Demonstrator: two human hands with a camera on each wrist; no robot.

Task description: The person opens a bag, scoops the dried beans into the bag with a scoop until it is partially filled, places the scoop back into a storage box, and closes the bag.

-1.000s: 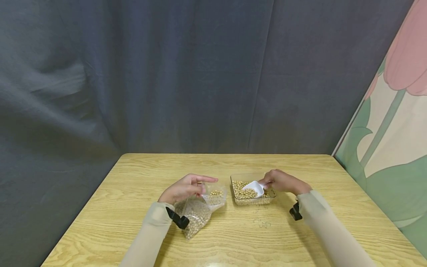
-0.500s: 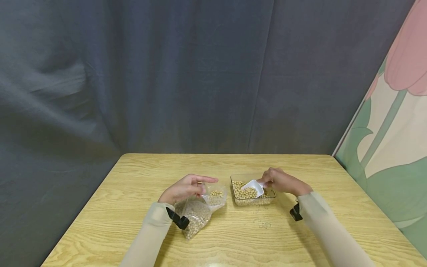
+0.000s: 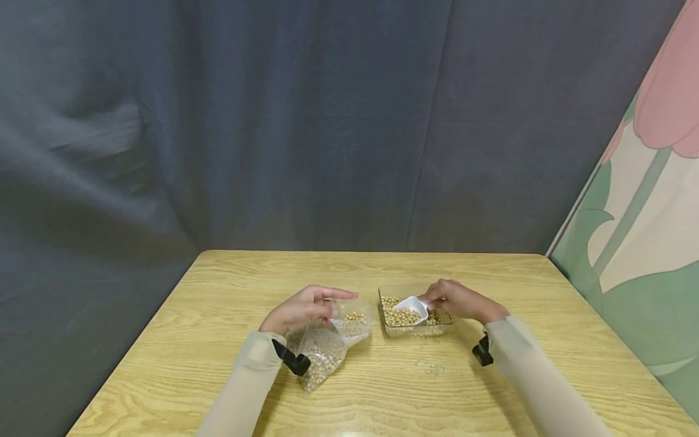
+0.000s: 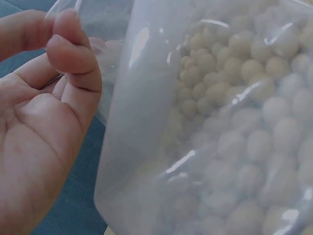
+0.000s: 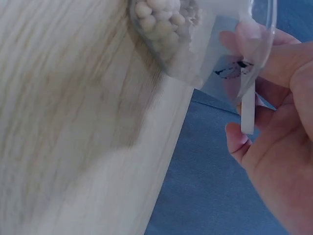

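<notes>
My left hand [image 3: 300, 311] pinches the rim of a clear plastic bag [image 3: 322, 355], which leans on the table full of round yellow beans. Its index finger points out straight above the bag's open mouth. In the left wrist view, the thumb and fingertips meet at the film of the bag [image 4: 146, 98]. To the right, my right hand [image 3: 461, 300] grips the handle of a white scoop [image 3: 415, 306]. Beans lie in the scoop, which sits inside a clear rectangular box [image 3: 417, 331] of the same beans. Through the box wall, the right wrist view shows the scoop's handle [image 5: 248, 110] between the fingers.
Both hands work above a wood-grain table [image 3: 371, 400]. Some small dark marks [image 3: 431, 367] show on its surface in front of the box. A dark grey curtain [image 3: 317, 133] hangs behind, and a flower-patterned cloth [image 3: 628, 255] borders the right side.
The scoop has shifted slightly within the box and now lies a little further left, with the right hand's grip kept. The left hand and the bag stay where they were.
</notes>
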